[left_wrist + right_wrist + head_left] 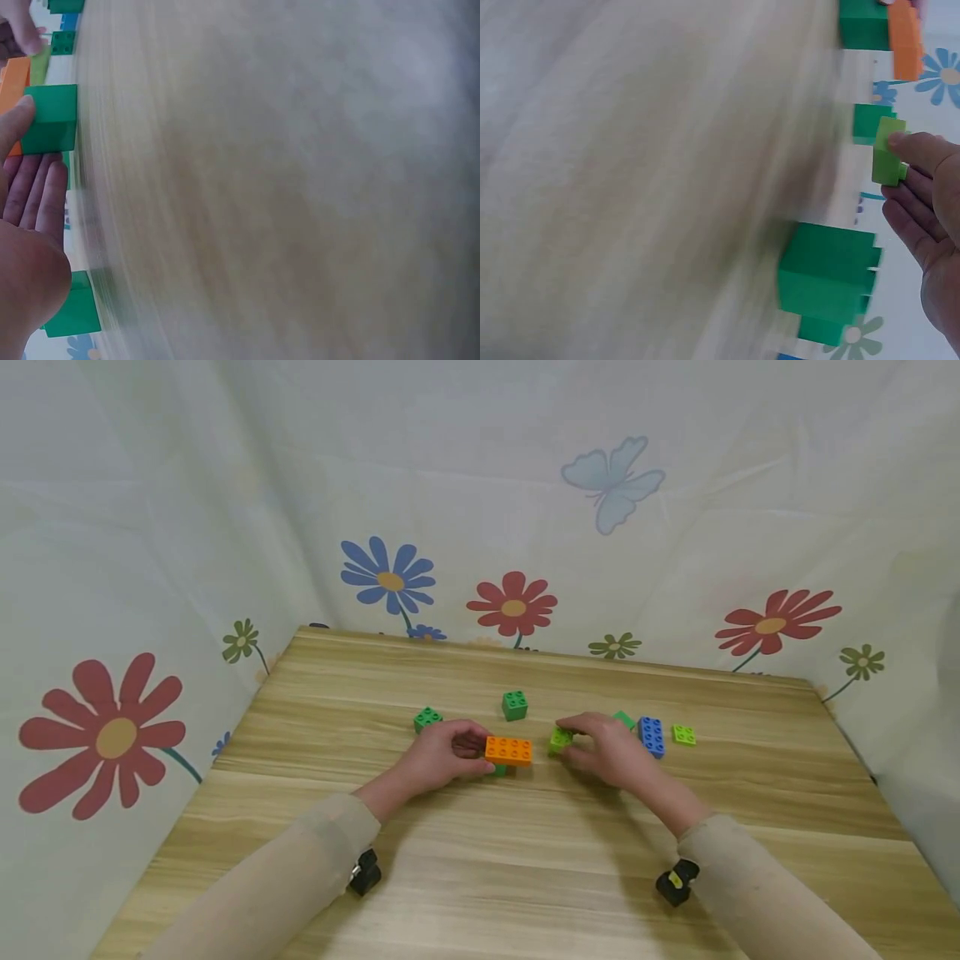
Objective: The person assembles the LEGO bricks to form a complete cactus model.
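In head view, the orange brick (508,751) mostly hides a green block (500,771).

muted light, soft shadows; tabletop (262,180) seemingly blurred in wrist views.

Curtained tabletop booth: flower-print cloth (450,468) behind, beside wood-grain table (517,877).

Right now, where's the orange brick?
In the head view, the orange brick sits on a green brick in the left hand, left of the lime brick in the right hand.
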The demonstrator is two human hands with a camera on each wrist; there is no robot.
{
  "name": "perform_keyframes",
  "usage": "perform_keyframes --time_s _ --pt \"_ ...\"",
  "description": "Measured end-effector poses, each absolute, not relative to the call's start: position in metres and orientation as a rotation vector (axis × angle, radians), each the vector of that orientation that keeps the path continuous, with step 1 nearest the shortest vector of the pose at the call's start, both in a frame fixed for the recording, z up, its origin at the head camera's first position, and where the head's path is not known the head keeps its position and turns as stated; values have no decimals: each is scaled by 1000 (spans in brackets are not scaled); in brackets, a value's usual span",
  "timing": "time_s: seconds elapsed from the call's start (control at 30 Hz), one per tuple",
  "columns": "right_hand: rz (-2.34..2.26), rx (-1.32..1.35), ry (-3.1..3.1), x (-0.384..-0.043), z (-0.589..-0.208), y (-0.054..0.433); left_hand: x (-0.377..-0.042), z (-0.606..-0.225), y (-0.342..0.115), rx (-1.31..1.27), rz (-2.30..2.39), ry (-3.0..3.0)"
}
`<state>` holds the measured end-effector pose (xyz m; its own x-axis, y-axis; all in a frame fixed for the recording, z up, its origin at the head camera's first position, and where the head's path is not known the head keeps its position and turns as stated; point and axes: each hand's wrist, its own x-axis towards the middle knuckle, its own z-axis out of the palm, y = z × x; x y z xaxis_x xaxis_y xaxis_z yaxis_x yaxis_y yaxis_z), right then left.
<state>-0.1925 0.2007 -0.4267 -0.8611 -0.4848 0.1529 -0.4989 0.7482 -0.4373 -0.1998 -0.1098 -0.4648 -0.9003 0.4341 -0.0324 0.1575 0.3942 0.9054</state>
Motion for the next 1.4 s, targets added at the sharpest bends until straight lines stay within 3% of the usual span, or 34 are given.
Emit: perform_keyframes --time_s 0.63,1.4 --pt "925 1031 -2739 -192 -397 162 -200 -463 -111 562 1515 2379" --pt "853 1183 -2731 -192 -400 138 -201 -464 -112 585 1520 2368"
